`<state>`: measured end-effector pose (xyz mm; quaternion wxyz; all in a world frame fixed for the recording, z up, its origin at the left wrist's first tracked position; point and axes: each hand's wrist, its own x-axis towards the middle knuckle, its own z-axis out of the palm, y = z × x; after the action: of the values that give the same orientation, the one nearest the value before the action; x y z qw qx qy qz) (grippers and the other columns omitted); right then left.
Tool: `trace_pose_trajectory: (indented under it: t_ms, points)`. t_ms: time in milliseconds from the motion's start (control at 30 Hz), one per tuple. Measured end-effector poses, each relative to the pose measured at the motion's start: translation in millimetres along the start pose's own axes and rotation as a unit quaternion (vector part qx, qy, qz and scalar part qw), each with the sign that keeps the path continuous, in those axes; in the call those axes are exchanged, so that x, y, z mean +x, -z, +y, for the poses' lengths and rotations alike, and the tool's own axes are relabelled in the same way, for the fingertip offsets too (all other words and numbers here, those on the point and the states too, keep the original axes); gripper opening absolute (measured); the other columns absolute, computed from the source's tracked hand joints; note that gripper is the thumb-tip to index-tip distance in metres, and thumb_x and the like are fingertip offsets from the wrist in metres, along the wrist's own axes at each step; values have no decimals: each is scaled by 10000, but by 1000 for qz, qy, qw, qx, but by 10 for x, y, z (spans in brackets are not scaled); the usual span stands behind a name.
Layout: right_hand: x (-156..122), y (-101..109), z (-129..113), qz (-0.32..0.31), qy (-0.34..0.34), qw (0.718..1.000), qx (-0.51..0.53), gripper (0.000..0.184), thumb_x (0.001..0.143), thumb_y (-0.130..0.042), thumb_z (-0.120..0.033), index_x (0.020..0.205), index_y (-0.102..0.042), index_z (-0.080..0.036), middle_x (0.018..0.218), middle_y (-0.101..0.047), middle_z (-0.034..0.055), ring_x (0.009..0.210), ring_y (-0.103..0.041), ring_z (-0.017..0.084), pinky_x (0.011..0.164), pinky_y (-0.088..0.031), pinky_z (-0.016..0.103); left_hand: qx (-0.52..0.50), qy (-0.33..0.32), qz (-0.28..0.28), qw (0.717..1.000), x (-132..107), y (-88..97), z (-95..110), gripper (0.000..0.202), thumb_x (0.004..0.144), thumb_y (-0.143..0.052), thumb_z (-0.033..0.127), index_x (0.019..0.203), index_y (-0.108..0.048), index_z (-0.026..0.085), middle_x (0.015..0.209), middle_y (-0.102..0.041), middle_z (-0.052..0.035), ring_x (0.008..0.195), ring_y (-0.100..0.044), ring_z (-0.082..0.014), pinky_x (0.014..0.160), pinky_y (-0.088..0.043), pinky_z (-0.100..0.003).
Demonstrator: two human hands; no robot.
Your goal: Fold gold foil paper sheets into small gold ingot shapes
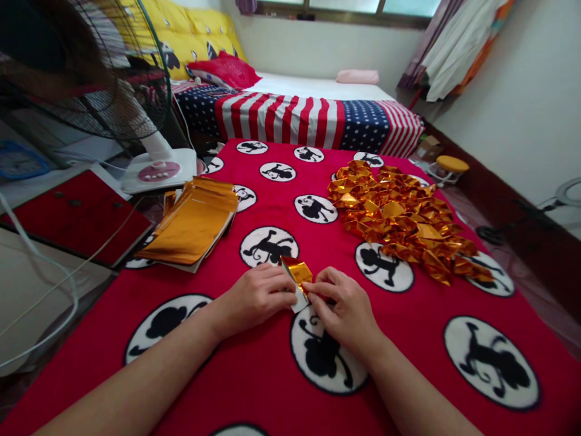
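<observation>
A small sheet of gold foil paper (297, 274), partly folded, stands between my two hands on the red blanket (254, 369). My left hand (256, 298) pinches its left side with closed fingers. From the right, my right hand (345, 309) pinches its lower edge. A stack of flat gold foil sheets (194, 221) lies to the left of my hands. A heap of folded gold pieces (403, 217) is piled to the right and beyond.
The red blanket has white circles with black monkey figures. A standing fan (113, 79) with its white base (158, 171) is at the left. A bed with a striped flag cover (299, 118) lies behind. A red box (77, 212) is at far left.
</observation>
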<state>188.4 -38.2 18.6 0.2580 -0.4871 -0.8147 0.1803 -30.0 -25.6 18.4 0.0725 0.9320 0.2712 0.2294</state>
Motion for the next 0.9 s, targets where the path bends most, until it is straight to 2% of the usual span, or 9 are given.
trace_pose_trajectory:
  t_ms: [167, 333, 633, 900]
  points:
    - [7, -28, 10, 3, -19, 1000, -4, 137, 845, -638, -233, 915, -751, -267, 837, -615, 23, 802, -564, 163, 711, -416, 279, -104, 63, 32, 992, 6, -59, 9, 139, 902, -571, 218, 962, -695, 202, 971, -692, -65, 914, -607, -165, 824, -473, -313]
    - [9, -34, 7, 4, -23, 1000, -2, 143, 835, -641, -211, 901, -754, -269, 830, -614, 24, 801, -562, 164, 709, -409, 279, -160, 130, 61, 977, 42, -63, 64, 124, 885, -587, 196, 899, -710, 192, 919, -693, -64, 874, -616, -163, 789, -490, -304]
    - [14, -44, 12, 8, -24, 1000, -4, 131, 835, -641, -218, 888, -750, -267, 821, -613, 23, 794, -558, 166, 697, -400, 283, -176, 219, 83, 956, 64, -150, 99, 74, 796, -647, 132, 742, -670, 178, 818, -664, -38, 777, -609, -148, 708, -480, -274]
    - [15, -27, -22, 7, -33, 999, -9, 115, 835, -643, -225, 867, -748, -259, 819, -614, 20, 792, -558, 164, 696, -393, 286, -167, 239, 89, 952, 82, -157, 123, 99, 784, -641, 124, 699, -633, 174, 775, -643, -25, 746, -592, -138, 684, -462, -258]
